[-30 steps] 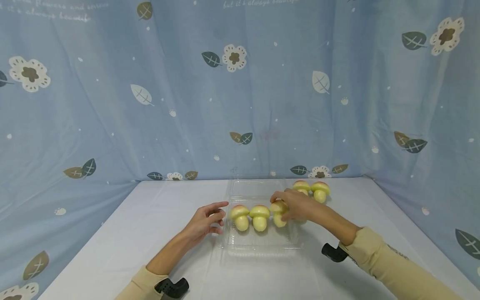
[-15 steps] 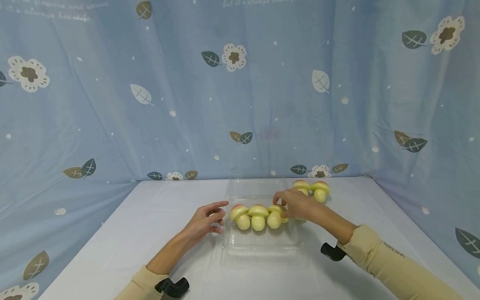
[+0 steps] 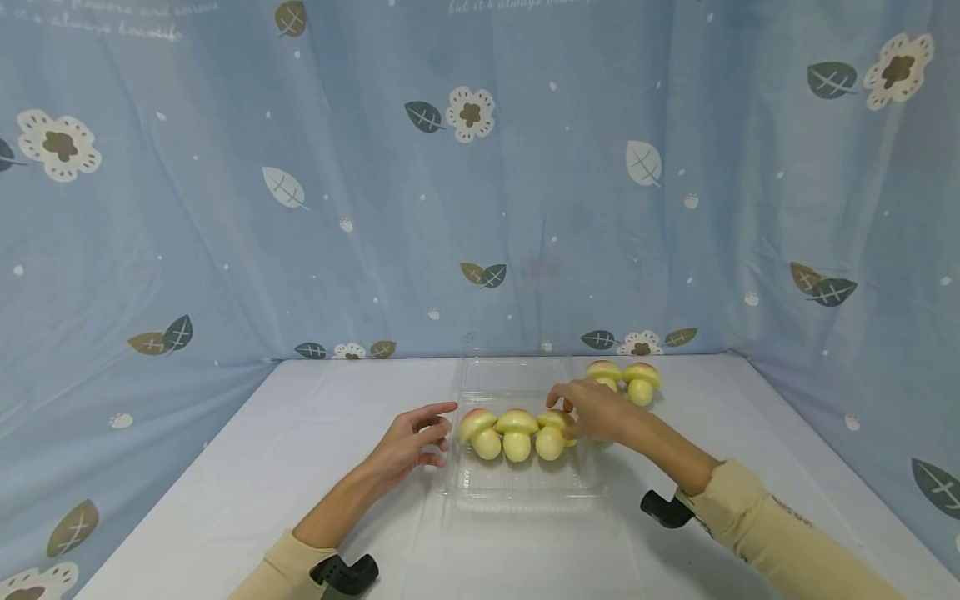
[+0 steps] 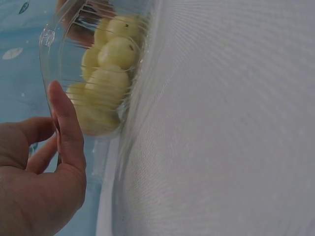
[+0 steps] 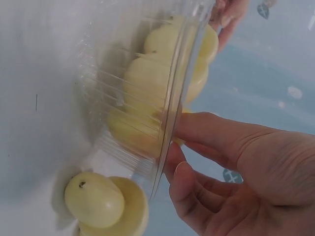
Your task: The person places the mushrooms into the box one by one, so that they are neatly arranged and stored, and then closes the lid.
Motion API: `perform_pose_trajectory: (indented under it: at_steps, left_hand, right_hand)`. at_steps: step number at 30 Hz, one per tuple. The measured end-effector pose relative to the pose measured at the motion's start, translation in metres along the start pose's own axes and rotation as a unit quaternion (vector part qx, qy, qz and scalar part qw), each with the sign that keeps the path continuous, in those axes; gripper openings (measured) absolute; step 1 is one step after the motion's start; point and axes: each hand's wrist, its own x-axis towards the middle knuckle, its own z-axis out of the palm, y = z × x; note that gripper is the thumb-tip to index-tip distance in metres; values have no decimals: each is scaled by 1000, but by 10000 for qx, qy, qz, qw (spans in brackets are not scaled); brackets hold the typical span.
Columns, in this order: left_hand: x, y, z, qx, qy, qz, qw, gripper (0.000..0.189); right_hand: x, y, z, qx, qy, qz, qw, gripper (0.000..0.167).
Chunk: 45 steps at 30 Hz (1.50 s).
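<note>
L hand [image 3: 408, 442]: fingers relaxed, apart, lightly bent, index nearly straight; tips at L rim of the clear box [image 3: 517, 483], just touching it per L wrist view. Nothing in the palm.

In box, L to R, a row of 3 mushroom-shaped pcs, yellow-green w/ stems toward the person: L pc [image 3: 486, 442] tilted, cap against the L wall side; mid pc [image 3: 516, 446] about upright to the viewer, caps touching both neighbors; R pc [image 3: 550, 442] partly under the fingers.

R hand [image 3: 600, 411]: reaches over R rim, index bent down at R pc's cap, thumb by its R side, a small gap btwn tips. Pinching or only touching, can't tell. Other fingers curled outside the wall per R wrist view.

Edges/room, L to R: bench [image 3: 352, 400] bare from its L edge to L hand. Box front strip bare ahead of the stems; clear rear half [image 3: 513, 375] flat behind, near the curtain [image 3: 360, 208]. Behind R hand, 2 more pcs [image 3: 641, 387] side by side on bench, close to R wrist's path; bare bench beyond to R edge.
</note>
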Motion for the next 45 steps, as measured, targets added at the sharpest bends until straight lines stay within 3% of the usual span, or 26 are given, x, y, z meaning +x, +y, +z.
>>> perform_pose_trajectory:
  at_steps: [9, 14, 23, 30, 36, 45]
  left_hand:
    - [0, 0, -1, -2, 17, -5, 10000, 53]
    - [0, 1, -1, 6, 9, 2, 10000, 52]
    - [0, 0, -1, 14, 21, 0, 10000, 52]
    - [0, 0, -1, -23, 0, -15, 10000, 54]
    - [1, 0, 0, -31, 36, -37, 10000, 53]
    - [1, -2, -1, -60, 17, -20, 10000, 55]
  right_hand:
    - [-4, 3, -1, 359, 5, 166, 9992, 43]
    - [-9, 8, -8, 879, 161, 151, 9959, 43]
    - [-23, 31, -16, 1544, 682, -37, 9856, 38]
    - [-28, 54, -14, 1948, 736, 9, 9781, 37]
    - [-28, 65, -12, 1972, 773, 91, 9773, 41]
    - [-27, 72, -5, 1568, 1015, -8, 9824, 50]
